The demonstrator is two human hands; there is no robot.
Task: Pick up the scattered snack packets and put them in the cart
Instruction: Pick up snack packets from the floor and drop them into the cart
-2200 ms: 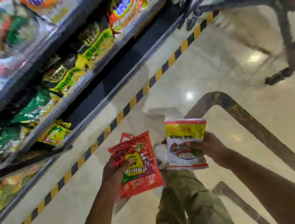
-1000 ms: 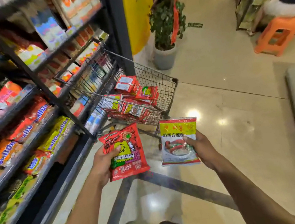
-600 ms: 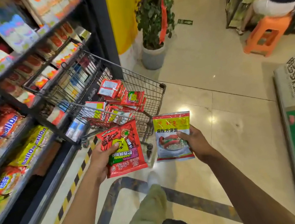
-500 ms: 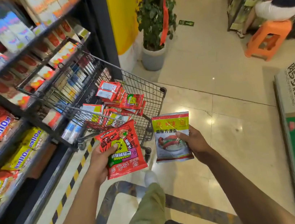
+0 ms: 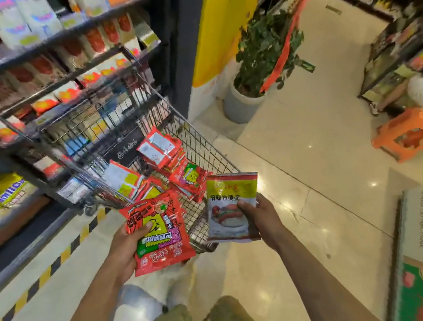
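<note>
Just short of the cart's near end, two packets are held up, one in each hand. A red packet (image 5: 161, 235) is gripped at its edge by the left hand (image 5: 123, 250), and a yellow-topped packet (image 5: 230, 198) is pinched by the fingers (image 5: 244, 206) of the right hand (image 5: 263, 217). Neither has been let go.

Inside the cart (image 5: 203, 148) a heap of packets (image 5: 161, 149), mostly red, is already lying, so most of the job appears done. These two are left to be dropped in. No further packets can be seen on the floor (image 5: 312, 151).

"麻辣方便面" can be read on the yellow-topped packet. The print on the red packet is turned upside down and cannot be made out. Lettering on the shelf (image 5: 7, 205) goods is blurred.
</note>
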